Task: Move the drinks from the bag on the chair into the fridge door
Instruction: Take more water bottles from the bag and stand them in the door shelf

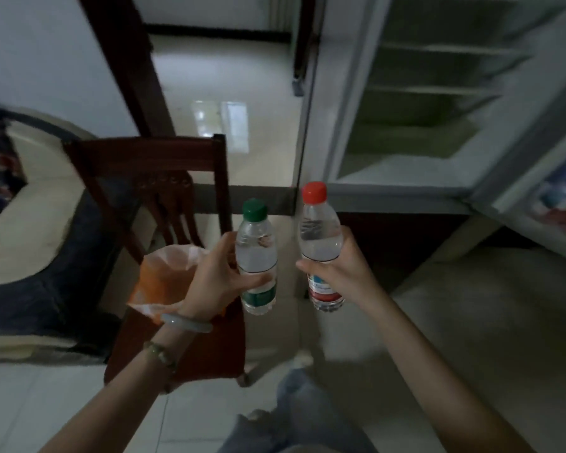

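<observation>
My left hand [214, 273] grips a clear water bottle with a green cap and green label [256, 246], held upright. In my right hand [342, 268] is a second clear bottle with a red cap and red-blue label [319, 230], also upright. Both bottles hang in the air side by side, between the chair and the fridge. An orange plastic bag [162, 276] stands open on the seat of the dark wooden chair [151, 161], just left of my left hand. The fridge [422, 103] is open at the upper right, and its door [543, 178] swings out at the far right.
A cushioned sofa with a dark cover [36, 230] sits left of the chair. Something colourful, blurred, is in the door shelf [559, 197]. The fridge shelves look bare. Pale floor tiles [471, 322] spread below, with my jeans-clad leg [294, 413] at the bottom.
</observation>
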